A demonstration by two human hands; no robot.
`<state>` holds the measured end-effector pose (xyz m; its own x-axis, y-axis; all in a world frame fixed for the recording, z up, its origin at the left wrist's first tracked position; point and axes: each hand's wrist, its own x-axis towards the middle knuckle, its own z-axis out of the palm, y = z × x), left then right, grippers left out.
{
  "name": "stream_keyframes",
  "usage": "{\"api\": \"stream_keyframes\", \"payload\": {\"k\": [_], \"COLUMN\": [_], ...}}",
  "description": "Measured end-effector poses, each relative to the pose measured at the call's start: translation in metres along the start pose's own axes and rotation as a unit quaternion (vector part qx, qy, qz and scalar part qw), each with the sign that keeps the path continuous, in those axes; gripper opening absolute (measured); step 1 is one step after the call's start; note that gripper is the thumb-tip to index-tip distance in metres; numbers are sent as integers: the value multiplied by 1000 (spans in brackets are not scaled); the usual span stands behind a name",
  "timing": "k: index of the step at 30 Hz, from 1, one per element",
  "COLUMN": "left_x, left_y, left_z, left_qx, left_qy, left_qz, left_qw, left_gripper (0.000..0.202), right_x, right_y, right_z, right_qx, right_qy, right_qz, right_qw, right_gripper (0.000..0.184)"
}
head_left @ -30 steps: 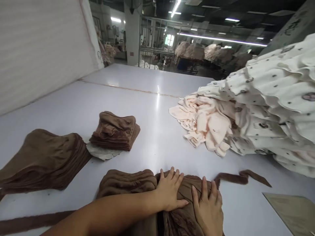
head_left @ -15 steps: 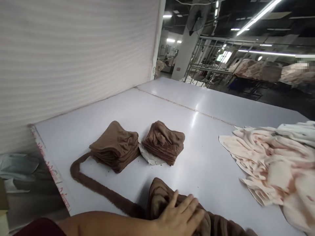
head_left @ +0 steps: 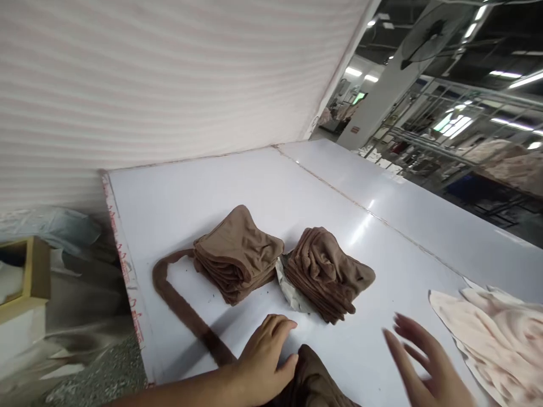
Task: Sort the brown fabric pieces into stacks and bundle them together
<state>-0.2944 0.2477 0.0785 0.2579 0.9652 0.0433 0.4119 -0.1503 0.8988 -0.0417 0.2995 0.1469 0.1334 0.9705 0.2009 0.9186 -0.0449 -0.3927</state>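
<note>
My left hand [head_left: 265, 359] is beside the near brown fabric pile [head_left: 320, 381] at the bottom edge, thumb apart from its bent fingers, nothing visible between them. I cannot tell whether it touches the pile. My right hand [head_left: 428, 367], a little blurred, is over the table to the right with fingers spread and holds nothing. Farther off lie two stacks of brown fabric pieces, a left stack [head_left: 237, 251] and a right stack [head_left: 328, 271]. White paper [head_left: 294, 291] sticks out under the right one. A fuzzy brown strip [head_left: 182, 305] curves from the left stack toward my left forearm.
Pale pink cloth [head_left: 504, 339] lies heaped on the white table [head_left: 203, 195] at right. A striped pale sheet [head_left: 169, 79] hangs along the table's far left side. Beyond the left edge stands a yellow-edged box [head_left: 31, 277]. Metal racks [head_left: 449, 107] and a fan [head_left: 432, 34] are behind.
My left hand has lifted off the near brown pile and moved left, bending its fingers. My right hand has come into view at the right. The view has turned left and tilted.
</note>
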Motion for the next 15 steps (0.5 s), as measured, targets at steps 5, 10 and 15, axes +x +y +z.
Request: {"api": "stream_keyframes", "payload": {"k": [5, 10, 15], "left_x": [8, 21, 43], "left_y": [-24, -46, -48], "left_z": [-7, -17, -13], "left_qx": [-22, -35, -64], "left_qy": [0, 37, 51], "left_qz": [-40, -73, -50], "left_qw": [999, 996, 995], "left_gripper": [42, 39, 37], "right_x": [78, 95, 104], "right_y": [-64, -85, -65], "right_z": [80, 101, 98], "right_qx": [-37, -95, -122], "right_qy": [-7, 6, -83], "right_qz": [-138, -167, -102], "right_qw": [990, 981, 984], "right_gripper": [52, 46, 41]}}
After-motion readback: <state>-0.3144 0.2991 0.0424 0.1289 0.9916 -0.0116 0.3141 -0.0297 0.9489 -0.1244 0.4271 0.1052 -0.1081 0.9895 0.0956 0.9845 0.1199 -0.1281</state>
